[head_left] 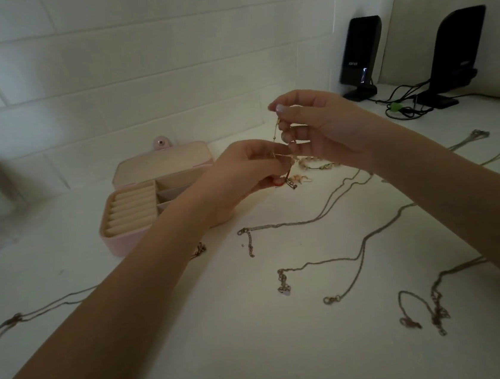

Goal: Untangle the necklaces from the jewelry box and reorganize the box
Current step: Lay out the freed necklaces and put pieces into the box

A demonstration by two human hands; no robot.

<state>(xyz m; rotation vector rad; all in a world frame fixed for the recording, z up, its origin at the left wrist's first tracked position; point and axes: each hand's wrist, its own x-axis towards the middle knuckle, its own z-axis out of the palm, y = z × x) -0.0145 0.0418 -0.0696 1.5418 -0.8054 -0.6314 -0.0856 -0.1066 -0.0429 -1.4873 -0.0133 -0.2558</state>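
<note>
- My right hand point(322, 125) is raised above the table, thumb and forefinger pinched shut on the upper end of a thin gold chain point(274, 133); my other fingers curl loosely below.
- My left hand point(241, 174) sits just lower and to the left, fingers curled in, pinching the lower part of the same chain, with a small red piece point(280, 181) and a tiny metal charm point(292, 185) hanging under my fingertips.
- The two hands are nearly touching, the short stretch of chain running almost upright between them.
- The jewelry box point(150, 200) lies open on the white table point(226, 316) right behind my left wrist, which hides its right side; the lid is folded back toward the tiled wall.
- The box is pale pink, with cream ring rolls on the left and small square compartments to the right; those that I can see look bare.
- Several thin chains lie spread out, apart from one another: one point(293, 223) just below my hands, another point(338, 260) nearer me, more point(424, 309) under my right forearm, one point(38, 310) at far left.
- A small beaded piece point(317, 164) lies under my right hand.
- Two black speakers point(359, 55) stand at the back right with their cables.
</note>
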